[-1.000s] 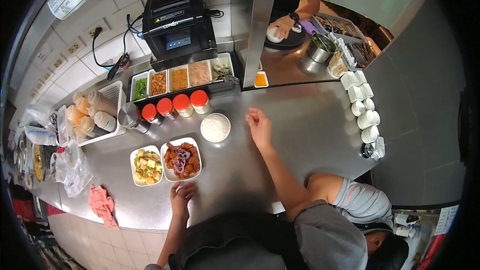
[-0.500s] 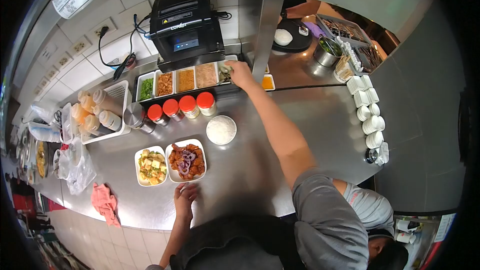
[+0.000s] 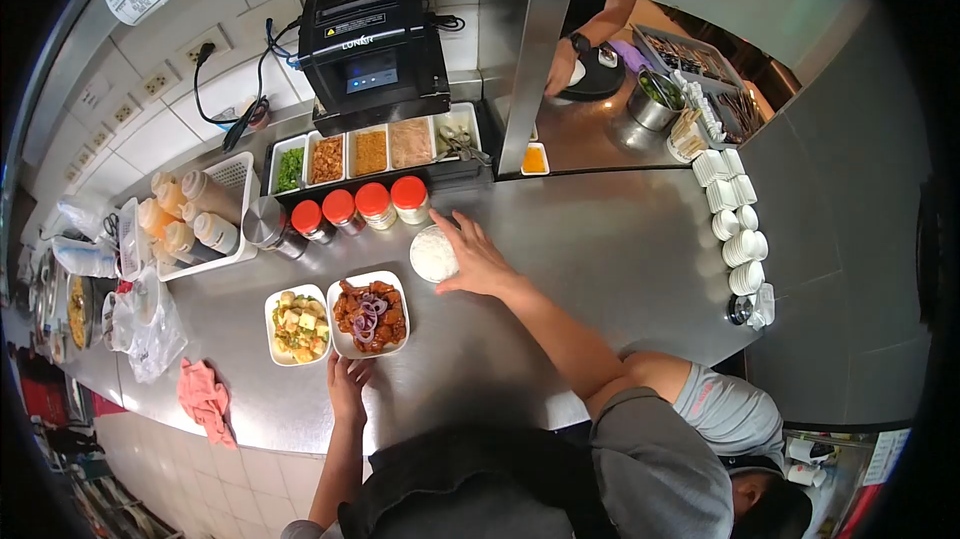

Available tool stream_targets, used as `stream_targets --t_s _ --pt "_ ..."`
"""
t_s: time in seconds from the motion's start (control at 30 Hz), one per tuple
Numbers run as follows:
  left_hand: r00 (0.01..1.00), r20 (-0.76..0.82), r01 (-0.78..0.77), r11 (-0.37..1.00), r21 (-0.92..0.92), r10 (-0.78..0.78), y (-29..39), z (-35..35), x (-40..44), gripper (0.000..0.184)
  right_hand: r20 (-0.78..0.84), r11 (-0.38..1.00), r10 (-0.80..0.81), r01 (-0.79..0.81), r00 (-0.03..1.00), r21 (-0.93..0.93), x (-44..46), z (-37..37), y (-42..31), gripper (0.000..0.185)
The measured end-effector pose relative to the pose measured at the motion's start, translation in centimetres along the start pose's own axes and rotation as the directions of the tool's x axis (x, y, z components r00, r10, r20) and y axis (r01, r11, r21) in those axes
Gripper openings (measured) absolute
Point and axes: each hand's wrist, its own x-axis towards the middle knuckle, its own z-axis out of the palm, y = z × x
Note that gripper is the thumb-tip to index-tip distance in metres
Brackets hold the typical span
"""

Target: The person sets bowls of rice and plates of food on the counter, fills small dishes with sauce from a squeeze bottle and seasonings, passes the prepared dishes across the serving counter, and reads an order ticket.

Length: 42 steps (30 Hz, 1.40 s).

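Observation:
My right hand (image 3: pixel 478 257) is at the right side of a round bowl of white rice (image 3: pixel 434 254), thumb and fingers spread about its rim; I cannot tell whether they touch it. Just left of the rice, a white square bowl holds glazed brown meat (image 3: pixel 371 314) topped with purple onion rings. Against that bowl stands a second white bowl with pale cubes and green bits (image 3: pixel 299 327). My left hand (image 3: pixel 348 384) is at the near edge of the meat bowl, fingers stretched out and nothing held in them.
Several red-lidded jars (image 3: pixel 374 203) stand before a row of topping trays (image 3: pixel 370 151), with tongs in the rightmost one. A black printer (image 3: pixel 372 49) is behind. Squeeze bottles fill a white basket (image 3: pixel 238 179). A pink cloth (image 3: pixel 204 401) lies at left. Another person's arm (image 3: pixel 605 24) shows through the opening.
My right hand has come back from the rightmost topping tray to the rice bowl. My left hand has shifted slightly left. Another person's hand now reaches to the black tray beyond the opening.

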Motion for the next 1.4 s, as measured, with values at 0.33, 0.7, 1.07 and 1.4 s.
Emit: stream_targets --t_s 0.33,0.7,1.07,1.4 --pt "0.999 -0.045 -0.005 0.999 0.038 0.006 -0.1 -0.2 0.8 0.031 -0.36 0.989 0.101 -0.055 0.927 0.138 -2.1 1.3 2.0 0.122" --pt "0.995 -0.085 -0.033 0.988 0.152 0.046 -0.7 -0.4 1.6 0.041 -0.784 0.9 0.318 -0.43 0.533 0.073 0.1 -12.5 18.5 0.125" --pt "0.984 -0.078 -0.133 0.956 0.263 0.158 -1.6 -0.9 2.0 0.046 -0.799 0.942 0.245 -0.329 0.549 0.063 3.9 -13.7 27.3 0.119" --pt "0.988 -0.094 -0.1 0.97 0.222 0.123 -1.2 -0.5 1.5 0.042 -0.417 0.685 0.488 -0.041 0.767 0.727 -0.8 0.5 8.7 0.026"
